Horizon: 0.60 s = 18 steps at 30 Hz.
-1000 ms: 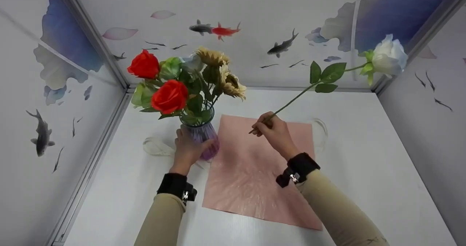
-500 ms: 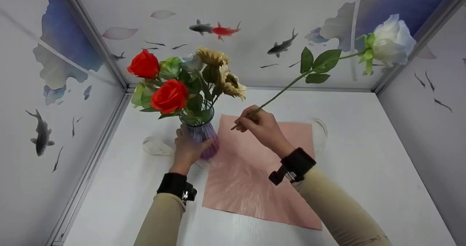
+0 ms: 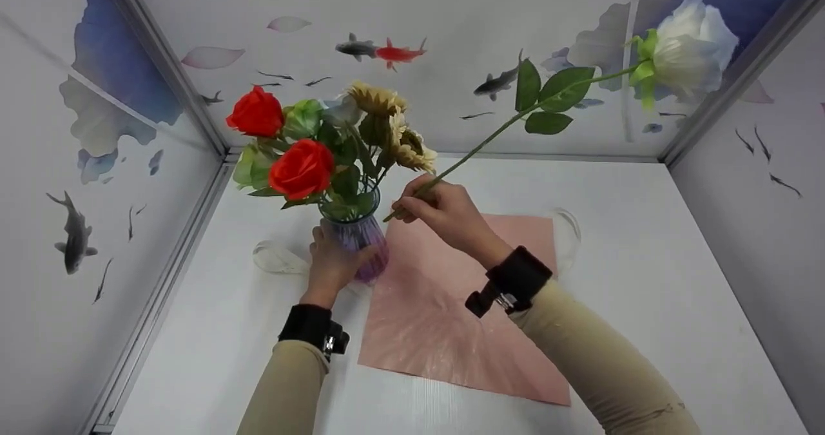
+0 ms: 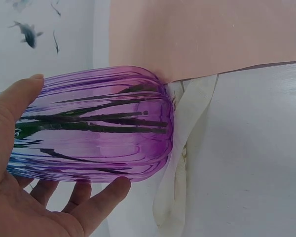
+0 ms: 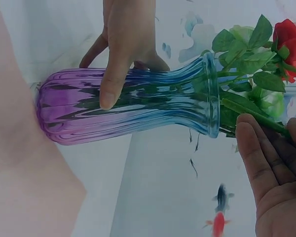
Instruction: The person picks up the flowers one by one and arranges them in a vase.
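Note:
My left hand (image 3: 334,264) holds a ribbed glass vase (image 3: 358,232), blue at the neck and purple at the base. In the left wrist view, thumb and fingers lie on opposite sides of the vase (image 4: 103,138), and cut stems show through its glass. Red roses (image 3: 301,169), yellow sunflowers (image 3: 412,150) and green blooms (image 3: 301,120) fill it. A long-stemmed white rose (image 3: 695,47) slants up to the right, its stem pinched near the lower end by my right hand (image 3: 445,211). In the right wrist view the stem's cut end (image 5: 232,104) overlaps the vase mouth.
A pink sheet (image 3: 445,332) lies on the white table (image 3: 644,280), right beside the vase base. Pale ribbon (image 3: 278,258) loops out at the left of the vase, and another ribbon loop (image 3: 570,232) shows at the right. Printed panels (image 3: 438,100) wall in the back and sides.
My right hand has moved left and slightly up, bringing the white rose's stem end close to the vase; its bloom has risen. My left hand and the vase have stayed put.

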{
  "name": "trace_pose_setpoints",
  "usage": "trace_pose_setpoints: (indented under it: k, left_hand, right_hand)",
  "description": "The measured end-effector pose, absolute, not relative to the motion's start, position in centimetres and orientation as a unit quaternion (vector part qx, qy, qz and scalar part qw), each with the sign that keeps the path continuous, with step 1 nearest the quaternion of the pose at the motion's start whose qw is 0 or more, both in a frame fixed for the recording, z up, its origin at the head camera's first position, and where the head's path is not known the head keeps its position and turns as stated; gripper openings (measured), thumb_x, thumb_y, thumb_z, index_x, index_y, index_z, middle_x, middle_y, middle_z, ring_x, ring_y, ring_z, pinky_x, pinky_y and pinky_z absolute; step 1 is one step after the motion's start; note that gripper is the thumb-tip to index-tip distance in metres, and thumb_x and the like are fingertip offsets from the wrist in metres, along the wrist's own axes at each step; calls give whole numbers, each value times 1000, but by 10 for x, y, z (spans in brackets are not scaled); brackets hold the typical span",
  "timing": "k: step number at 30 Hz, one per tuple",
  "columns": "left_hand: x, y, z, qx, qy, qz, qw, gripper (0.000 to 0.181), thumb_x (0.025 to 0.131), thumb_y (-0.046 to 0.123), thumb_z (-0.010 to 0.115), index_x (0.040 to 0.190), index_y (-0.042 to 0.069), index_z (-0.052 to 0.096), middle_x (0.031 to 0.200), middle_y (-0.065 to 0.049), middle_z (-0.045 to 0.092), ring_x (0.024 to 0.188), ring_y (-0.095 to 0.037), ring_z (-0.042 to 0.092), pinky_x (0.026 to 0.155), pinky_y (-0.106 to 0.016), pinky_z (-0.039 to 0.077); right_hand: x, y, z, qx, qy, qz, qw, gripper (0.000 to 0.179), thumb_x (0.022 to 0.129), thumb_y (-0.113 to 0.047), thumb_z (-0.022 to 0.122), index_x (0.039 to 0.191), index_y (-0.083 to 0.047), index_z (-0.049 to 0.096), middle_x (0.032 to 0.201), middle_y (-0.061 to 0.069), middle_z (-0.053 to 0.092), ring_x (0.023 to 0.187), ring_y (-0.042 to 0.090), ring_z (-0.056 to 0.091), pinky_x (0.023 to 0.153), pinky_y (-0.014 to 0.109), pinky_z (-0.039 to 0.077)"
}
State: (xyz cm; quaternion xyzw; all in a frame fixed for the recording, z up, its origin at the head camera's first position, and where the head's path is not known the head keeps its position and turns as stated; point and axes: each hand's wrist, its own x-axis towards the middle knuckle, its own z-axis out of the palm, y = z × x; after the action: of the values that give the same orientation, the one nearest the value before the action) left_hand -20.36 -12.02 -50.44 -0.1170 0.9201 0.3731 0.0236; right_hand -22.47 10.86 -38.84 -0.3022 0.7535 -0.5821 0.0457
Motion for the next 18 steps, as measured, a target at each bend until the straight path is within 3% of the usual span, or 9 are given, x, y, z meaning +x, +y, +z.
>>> trace_pose_setpoints:
  k: [12, 18]
  left_hand:
    - [-203, -120, -505, -104, 929, 355, 12, 107, 84, 46, 80, 153, -4, 16, 148, -29, 31, 134, -43, 34, 113, -58, 35]
    - [-202, -121, -507, -94, 928, 360, -1, 106, 84, 45, 82, 153, -4, 17, 147, -29, 33, 133, -42, 35, 112, -59, 35]
  right_hand:
    - [-227, 90, -376, -323, 773, -546, -2, 15, 102, -12, 63, 103, 2, 70, 95, 13, 76, 86, 25, 75, 78, 31, 60]
    - [-229, 79, -377, -317, 792, -522, 6, 17, 103, -13, 62, 105, 1, 71, 93, 14, 75, 84, 26, 74, 77, 33, 60]
